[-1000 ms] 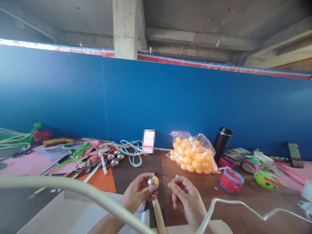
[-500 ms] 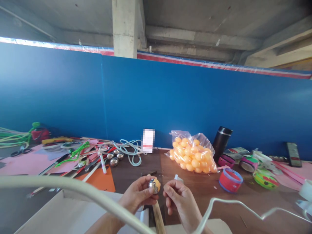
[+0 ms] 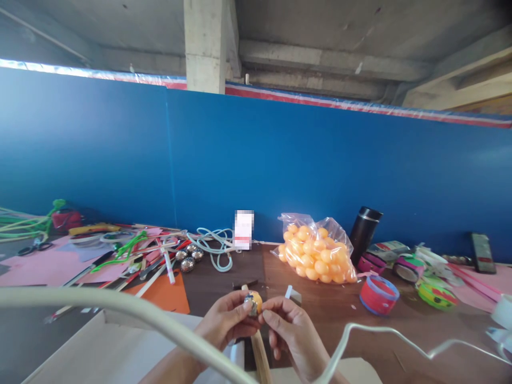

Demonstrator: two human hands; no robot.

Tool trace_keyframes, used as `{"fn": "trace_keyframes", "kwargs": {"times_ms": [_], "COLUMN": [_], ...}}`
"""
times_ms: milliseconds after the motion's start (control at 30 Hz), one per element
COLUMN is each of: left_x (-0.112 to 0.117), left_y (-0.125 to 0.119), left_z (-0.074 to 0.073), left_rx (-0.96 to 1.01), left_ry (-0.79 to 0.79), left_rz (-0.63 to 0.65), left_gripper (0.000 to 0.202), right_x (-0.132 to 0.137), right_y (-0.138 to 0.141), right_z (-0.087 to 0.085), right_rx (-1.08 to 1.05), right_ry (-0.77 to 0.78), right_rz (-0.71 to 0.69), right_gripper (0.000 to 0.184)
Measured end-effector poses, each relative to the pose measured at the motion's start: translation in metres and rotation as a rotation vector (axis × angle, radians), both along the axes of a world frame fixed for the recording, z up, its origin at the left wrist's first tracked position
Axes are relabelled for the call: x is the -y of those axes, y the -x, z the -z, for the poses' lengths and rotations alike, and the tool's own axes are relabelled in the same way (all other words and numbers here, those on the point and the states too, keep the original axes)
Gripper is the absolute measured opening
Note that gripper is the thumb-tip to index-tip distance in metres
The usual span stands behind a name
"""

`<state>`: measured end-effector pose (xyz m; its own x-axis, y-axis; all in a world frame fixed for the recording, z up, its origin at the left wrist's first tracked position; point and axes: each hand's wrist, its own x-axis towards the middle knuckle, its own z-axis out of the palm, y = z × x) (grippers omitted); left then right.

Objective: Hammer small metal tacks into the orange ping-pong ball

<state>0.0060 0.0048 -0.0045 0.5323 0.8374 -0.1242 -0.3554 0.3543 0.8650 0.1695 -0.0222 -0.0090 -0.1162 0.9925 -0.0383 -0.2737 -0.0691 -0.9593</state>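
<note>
My left hand (image 3: 224,320) is closed round an orange ball (image 3: 256,300) with a shiny silver piece (image 3: 250,304) against its front. My right hand (image 3: 288,328) has come up to the ball, with thumb and forefinger pinched at its right side. A small white strip (image 3: 288,291) sticks up just behind the right hand. Below both hands a wooden stick (image 3: 260,357) runs down toward me over the brown table (image 3: 344,341).
A clear bag of orange balls (image 3: 315,257) lies behind the hands, with a black flask (image 3: 364,232) and tape rolls (image 3: 379,295) to the right. Silver balls (image 3: 188,258), a pale cord (image 3: 216,246), coloured paper and tools lie left. A white tube (image 3: 120,309) and bent wire (image 3: 396,336) cross the foreground.
My right hand moved left until its fingers met the orange ball in my left hand. The left hand stayed almost where it was.
</note>
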Motion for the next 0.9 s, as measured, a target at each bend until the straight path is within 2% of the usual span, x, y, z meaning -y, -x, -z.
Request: {"fn": "trace_keyframes", "kwargs": {"times_ms": [433,900], "left_x": [-0.0007,-0.0010], "left_y": [-0.0016,-0.0002], "left_z": [0.0000,0.0022], "left_rx": [-0.028,-0.071], "left_ry": [-0.037,-0.104], "left_rz": [-0.026,-0.037], "left_gripper": [0.036,0.039], "right_x": [0.0017,0.0046], "right_y": [0.0027,0.0041], "right_z": [-0.0012,-0.0048], "right_rx": [-0.081,-0.104], "right_ry": [0.010,0.006], "right_rz": [-0.037,-0.017], "right_gripper": [0.022,0.023]}}
